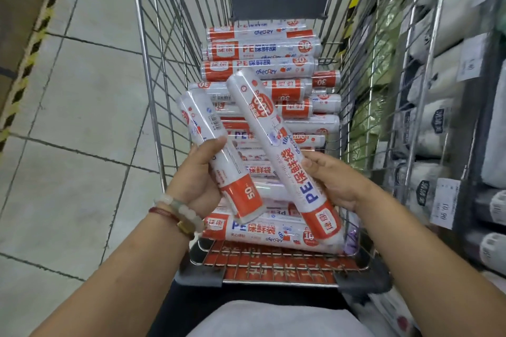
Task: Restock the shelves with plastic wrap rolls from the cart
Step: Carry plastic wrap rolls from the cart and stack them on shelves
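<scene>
A wire shopping cart (pixel 153 96) stands in front of me, filled with several white-and-orange plastic wrap rolls (pixel 260 50) lying crosswise. My left hand (pixel 200 178) grips a shorter roll marked 50 (pixel 210 142), tilted with its orange end toward me. My right hand (pixel 334 180) grips a longer roll marked 100 (pixel 276 142), also tilted, crossing beside the first. Both rolls are held above the pile in the cart. Beaded bracelets sit on my left wrist.
Shelves (pixel 449 107) on the right hold white and green packaged goods with price tags (pixel 445 202) along the edges. Tiled floor (pixel 82 117) lies to the left, with yellow-black striped tape (pixel 30 55) near the far left.
</scene>
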